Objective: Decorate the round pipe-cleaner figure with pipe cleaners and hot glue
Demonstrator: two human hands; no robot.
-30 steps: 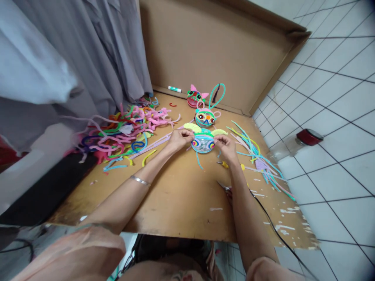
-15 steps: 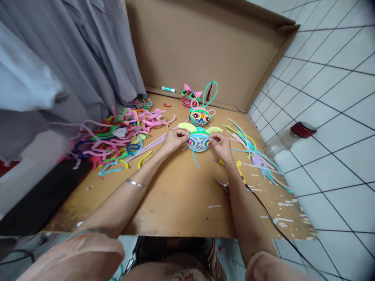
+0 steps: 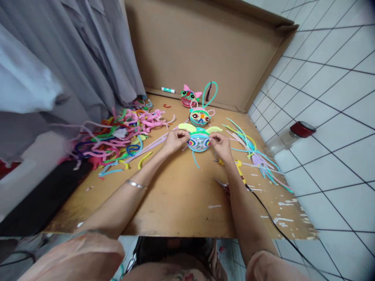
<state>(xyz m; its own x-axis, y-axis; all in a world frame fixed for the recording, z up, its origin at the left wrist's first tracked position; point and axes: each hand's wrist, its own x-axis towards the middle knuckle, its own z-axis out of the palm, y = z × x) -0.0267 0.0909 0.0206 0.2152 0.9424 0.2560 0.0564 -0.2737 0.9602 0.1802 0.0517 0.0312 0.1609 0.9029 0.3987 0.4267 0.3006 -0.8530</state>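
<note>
Between my hands sits a clear round pipe-cleaner animal head (image 3: 199,144), with a blue-green band, pale yellow ears and rainbow-ringed eyes. My left hand (image 3: 177,140) pinches its left side beside one eye. On the opposite side my right hand (image 3: 220,143) grips the edge with fingers closed. A blue pipe cleaner (image 3: 195,160) hangs out below it onto the table. Just behind stands a finished-looking head with pink loop ears (image 3: 199,116), and farther back a red one with pink pointed ears (image 3: 189,97).
A tangled heap of pipe cleaners (image 3: 125,136) covers the left side. More straight pipe cleaners (image 3: 254,154) lie at right, near a yellow corded glue gun or soldering tool (image 3: 239,168). Scissors or pliers (image 3: 222,184) rest by my right forearm. A glue stick (image 3: 168,90) lies at the cardboard wall.
</note>
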